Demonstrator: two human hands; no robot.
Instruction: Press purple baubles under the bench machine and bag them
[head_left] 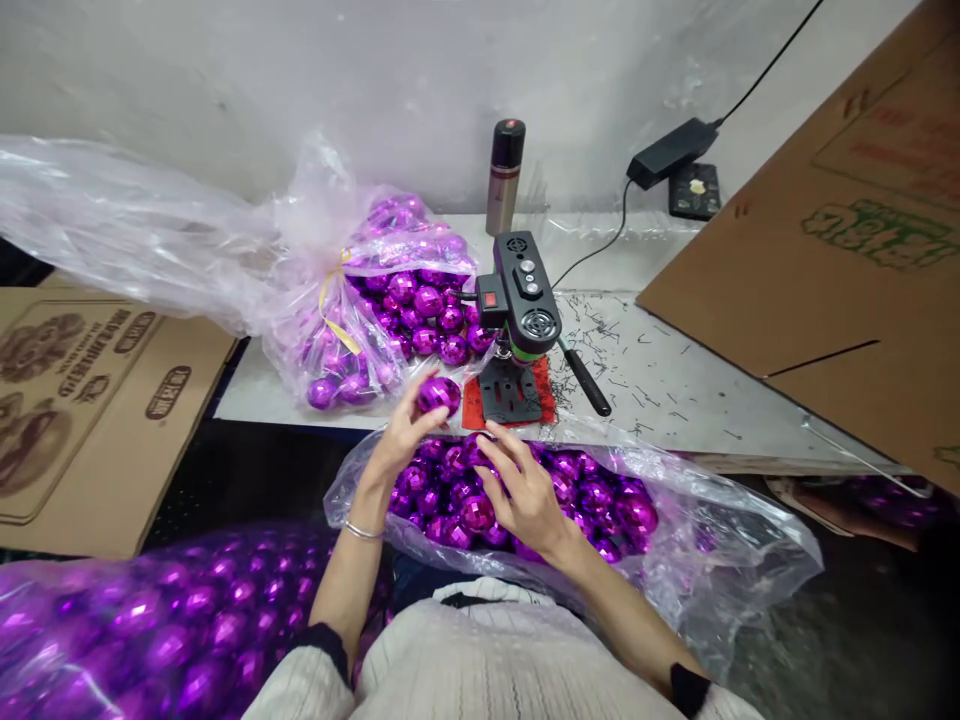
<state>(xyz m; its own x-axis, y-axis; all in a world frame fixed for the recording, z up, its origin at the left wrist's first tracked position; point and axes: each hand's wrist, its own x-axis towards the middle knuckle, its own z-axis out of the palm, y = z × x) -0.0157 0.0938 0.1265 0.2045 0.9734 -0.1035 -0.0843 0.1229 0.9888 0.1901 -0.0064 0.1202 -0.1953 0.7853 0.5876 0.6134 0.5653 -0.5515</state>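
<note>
In my left hand is a shiny purple faceted ball, gripped between thumb and fingers just left of the small press. My right hand reaches over the clear plastic bag on my lap side, its fingertips around another purple ball at the bag's far edge. Many similar purple balls fill this bag below the hand. Directly ahead stands the small black press, with a red switch, a side lever and a slotted base plate on a red sheet.
A tied clear bag of purple balls lies left of the press. Behind are a spray can, a power adapter and a phone. Small dark bits litter the white table. Cardboard boxes flank both sides; another full bag lies lower left.
</note>
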